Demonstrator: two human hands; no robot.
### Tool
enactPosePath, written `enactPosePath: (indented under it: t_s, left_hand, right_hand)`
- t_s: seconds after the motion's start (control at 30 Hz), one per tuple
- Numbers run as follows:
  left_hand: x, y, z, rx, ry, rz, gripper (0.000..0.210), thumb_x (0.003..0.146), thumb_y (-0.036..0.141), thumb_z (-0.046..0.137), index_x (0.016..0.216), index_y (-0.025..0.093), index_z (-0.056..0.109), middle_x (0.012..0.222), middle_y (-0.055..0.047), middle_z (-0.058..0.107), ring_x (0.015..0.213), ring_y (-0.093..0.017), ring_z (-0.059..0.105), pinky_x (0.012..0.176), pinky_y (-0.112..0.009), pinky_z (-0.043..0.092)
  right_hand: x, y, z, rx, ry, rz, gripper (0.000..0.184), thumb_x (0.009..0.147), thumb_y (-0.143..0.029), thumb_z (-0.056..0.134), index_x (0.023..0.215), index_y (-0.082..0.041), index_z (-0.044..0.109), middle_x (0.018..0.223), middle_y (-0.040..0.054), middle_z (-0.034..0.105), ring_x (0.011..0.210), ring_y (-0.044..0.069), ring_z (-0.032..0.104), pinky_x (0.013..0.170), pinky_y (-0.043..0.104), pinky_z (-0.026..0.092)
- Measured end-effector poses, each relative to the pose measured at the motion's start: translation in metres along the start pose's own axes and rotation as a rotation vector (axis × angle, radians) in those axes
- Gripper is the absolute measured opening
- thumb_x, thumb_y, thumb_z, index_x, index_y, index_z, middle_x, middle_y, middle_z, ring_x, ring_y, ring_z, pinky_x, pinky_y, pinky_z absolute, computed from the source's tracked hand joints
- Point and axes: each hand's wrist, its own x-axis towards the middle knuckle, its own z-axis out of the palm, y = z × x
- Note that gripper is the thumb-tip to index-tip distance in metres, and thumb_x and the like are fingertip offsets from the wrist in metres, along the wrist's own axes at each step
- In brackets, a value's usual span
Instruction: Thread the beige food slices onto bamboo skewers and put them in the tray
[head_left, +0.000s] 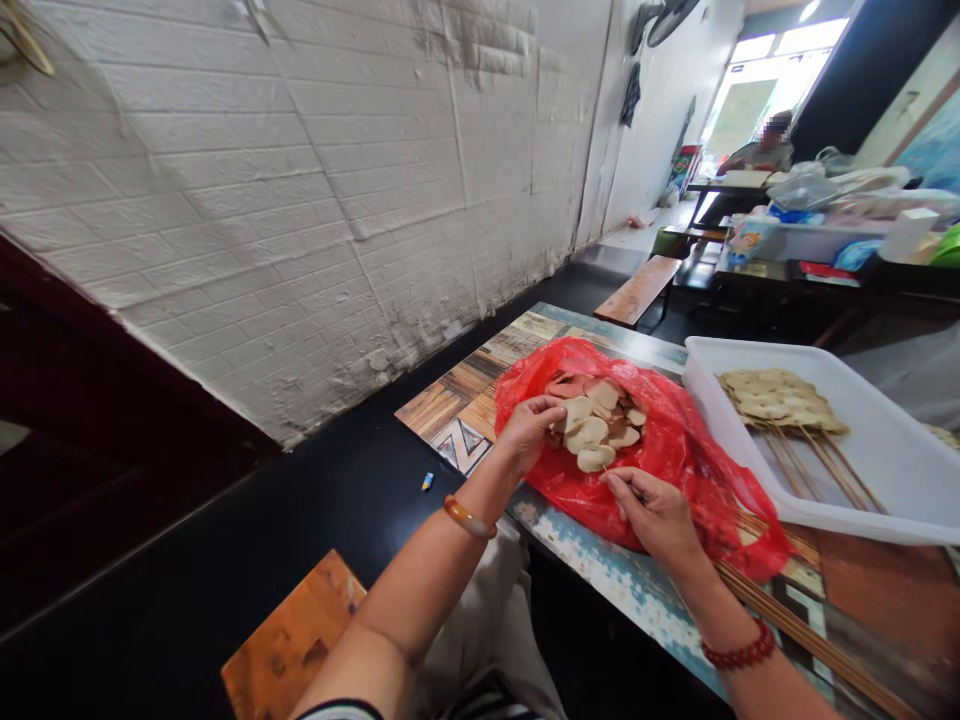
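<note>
A red plastic bag (675, 440) lies spread on the table, with many thin pale slices (587, 432) piled in it; I cannot tell what food they are. My left hand (534, 428) reaches in at the pile's left side, thumb and fingers pinched on a pale slice. On the near side of the pile, my right hand (654, 508) grips a thin wooden skewer, its tip close to the nearest slices. Most of that skewer is hidden by the hand. A bundle of bare wooden skewers (810, 630) lies beside my right wrist, partly beneath the bag.
A white plastic tray (885, 440) at the right holds loaded skewers of slices (780, 400). Beyond stand a bench (641, 288) and a table heaped with bags and boxes. A person (765, 150) sits far back. A wooden stool (292, 640) is at lower left; a brick-patterned wall runs along the left.
</note>
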Motion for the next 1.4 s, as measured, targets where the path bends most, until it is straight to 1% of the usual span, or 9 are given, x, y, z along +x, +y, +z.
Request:
enactPosePath:
  t_s: [0.23, 0.37, 0.5, 0.67, 0.77, 1.0, 1.13, 1.27, 1.4]
  left_hand:
    - [-0.002, 0.000, 0.001, 0.020, 0.008, 0.017, 0.027, 0.056, 0.030, 0.077, 0.070, 0.014, 0.061, 0.059, 0.002, 0.054, 0.047, -0.006, 0.046, 0.042, -0.019, 0.033]
    - [-0.002, -0.002, 0.002, 0.076, -0.012, 0.062, 0.025, 0.059, 0.031, 0.076, 0.070, 0.014, 0.060, 0.058, 0.002, 0.054, 0.047, -0.006, 0.046, 0.042, -0.018, 0.032]
    - [-0.002, -0.004, 0.004, 0.122, -0.004, 0.072, 0.027, 0.060, 0.034, 0.075, 0.071, 0.015, 0.059, 0.058, 0.003, 0.055, 0.045, -0.005, 0.045, 0.042, -0.018, 0.031]
    - [-0.003, -0.005, 0.005, 0.093, -0.006, 0.079, 0.030, 0.060, 0.036, 0.076, 0.075, 0.015, 0.061, 0.060, 0.003, 0.055, 0.046, -0.005, 0.045, 0.043, -0.018, 0.030]
    - [-0.003, -0.008, 0.005, 0.071, 0.007, 0.088, 0.030, 0.059, 0.034, 0.076, 0.076, 0.015, 0.061, 0.060, 0.003, 0.055, 0.047, -0.006, 0.045, 0.043, -0.018, 0.028]
    - [-0.001, -0.013, 0.010, 0.056, 0.051, 0.083, 0.026, 0.058, 0.031, 0.075, 0.073, 0.015, 0.061, 0.057, 0.004, 0.054, 0.045, -0.005, 0.042, 0.044, -0.019, 0.027]
    - [-0.001, -0.013, 0.012, 0.064, 0.042, 0.086, 0.026, 0.057, 0.031, 0.076, 0.070, 0.015, 0.061, 0.057, 0.004, 0.056, 0.047, -0.005, 0.044, 0.047, -0.019, 0.029]
    - [0.000, -0.013, 0.008, 0.081, 0.027, 0.055, 0.025, 0.057, 0.031, 0.076, 0.069, 0.014, 0.062, 0.056, 0.003, 0.056, 0.046, -0.005, 0.044, 0.046, -0.019, 0.027]
    - [0.001, -0.013, 0.006, 0.080, 0.024, 0.021, 0.027, 0.056, 0.031, 0.078, 0.068, 0.014, 0.061, 0.056, 0.003, 0.056, 0.046, -0.005, 0.045, 0.045, -0.019, 0.026]
  right_hand:
    - [0.000, -0.002, 0.000, 0.006, 0.001, -0.008, 0.034, 0.087, -0.046, 0.049, 0.083, -0.018, 0.067, 0.052, -0.0024, 0.053, 0.047, 0.013, 0.050, 0.048, 0.024, 0.041]
    - [-0.001, -0.003, 0.000, -0.012, 0.011, -0.017, 0.035, 0.088, -0.046, 0.048, 0.081, -0.018, 0.067, 0.053, -0.0021, 0.054, 0.048, 0.013, 0.051, 0.052, 0.024, 0.042]
    - [0.000, -0.001, 0.001, -0.014, 0.013, -0.026, 0.037, 0.088, -0.048, 0.047, 0.081, -0.017, 0.066, 0.055, -0.0009, 0.055, 0.050, 0.014, 0.052, 0.053, 0.026, 0.042]
    - [0.001, 0.000, 0.002, 0.053, 0.010, 0.023, 0.037, 0.087, -0.050, 0.049, 0.081, -0.018, 0.065, 0.048, -0.0043, 0.048, 0.044, 0.012, 0.048, 0.047, 0.024, 0.039]
    - [-0.001, -0.001, 0.003, 0.096, 0.002, 0.054, 0.036, 0.087, -0.050, 0.049, 0.080, -0.018, 0.064, 0.048, -0.0048, 0.047, 0.044, 0.011, 0.045, 0.045, 0.023, 0.036]
    - [-0.003, -0.003, 0.006, 0.146, 0.032, 0.073, 0.037, 0.086, -0.052, 0.050, 0.079, -0.018, 0.062, 0.048, -0.0057, 0.045, 0.043, 0.011, 0.043, 0.045, 0.023, 0.034]
    - [-0.002, -0.004, 0.005, 0.119, 0.041, 0.057, 0.037, 0.087, -0.052, 0.050, 0.075, -0.018, 0.060, 0.048, -0.0048, 0.047, 0.044, 0.011, 0.045, 0.047, 0.023, 0.036]
    - [-0.001, -0.004, 0.004, 0.109, 0.028, 0.068, 0.038, 0.087, -0.053, 0.050, 0.074, -0.018, 0.060, 0.048, -0.0040, 0.049, 0.044, 0.011, 0.046, 0.046, 0.023, 0.036]
    - [-0.001, -0.002, 0.005, 0.155, 0.019, 0.086, 0.038, 0.086, -0.054, 0.051, 0.074, -0.018, 0.059, 0.048, -0.0044, 0.049, 0.042, 0.010, 0.045, 0.045, 0.022, 0.035]
